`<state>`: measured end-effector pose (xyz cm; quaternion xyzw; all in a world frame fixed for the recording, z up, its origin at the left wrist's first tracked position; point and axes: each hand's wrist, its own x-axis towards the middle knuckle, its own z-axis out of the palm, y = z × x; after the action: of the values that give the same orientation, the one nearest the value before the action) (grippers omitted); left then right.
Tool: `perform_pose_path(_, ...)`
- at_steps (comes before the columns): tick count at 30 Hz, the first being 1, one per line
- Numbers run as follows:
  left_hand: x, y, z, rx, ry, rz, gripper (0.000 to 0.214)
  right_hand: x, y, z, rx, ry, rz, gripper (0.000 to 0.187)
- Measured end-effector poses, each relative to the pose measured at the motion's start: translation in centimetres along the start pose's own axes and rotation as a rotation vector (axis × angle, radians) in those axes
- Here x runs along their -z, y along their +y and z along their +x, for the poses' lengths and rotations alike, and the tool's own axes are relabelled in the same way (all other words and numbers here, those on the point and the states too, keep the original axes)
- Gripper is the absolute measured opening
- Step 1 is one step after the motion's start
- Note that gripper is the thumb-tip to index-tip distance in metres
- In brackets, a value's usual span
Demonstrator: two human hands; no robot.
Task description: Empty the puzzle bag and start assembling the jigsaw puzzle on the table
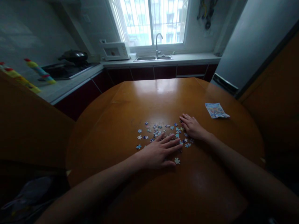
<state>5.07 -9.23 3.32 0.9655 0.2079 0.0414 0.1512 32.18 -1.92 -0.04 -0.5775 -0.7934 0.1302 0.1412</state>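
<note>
Loose jigsaw pieces [156, 133] lie scattered on a wooden table [105, 124]. From them, a creased paper sheet [215, 110] lies at two o'clock, a sink [157, 58] at twelve, a microwave [114, 51] at eleven. The left hand [160, 152], spread wide, covers some pieces at six o'clock; the right hand [191, 127], fingers extended, borders them at three.

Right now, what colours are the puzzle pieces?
The puzzle pieces look mostly blue and whitish; head view.
</note>
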Motion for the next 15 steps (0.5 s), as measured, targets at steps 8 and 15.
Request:
perform_pose_path(8, 1.0, -0.4, 0.1, 0.024, -0.004, 0.025, 0.072, -0.3, -1.2, -1.0, 0.332, -0.057, 0.28, 0.052)
perform_pose_path(15, 4.3, -11.0, -3.1, 0.481, 0.265, -0.009, 0.065, 0.2, -0.8, -0.1, 0.303, 0.073, 0.475, 0.051)
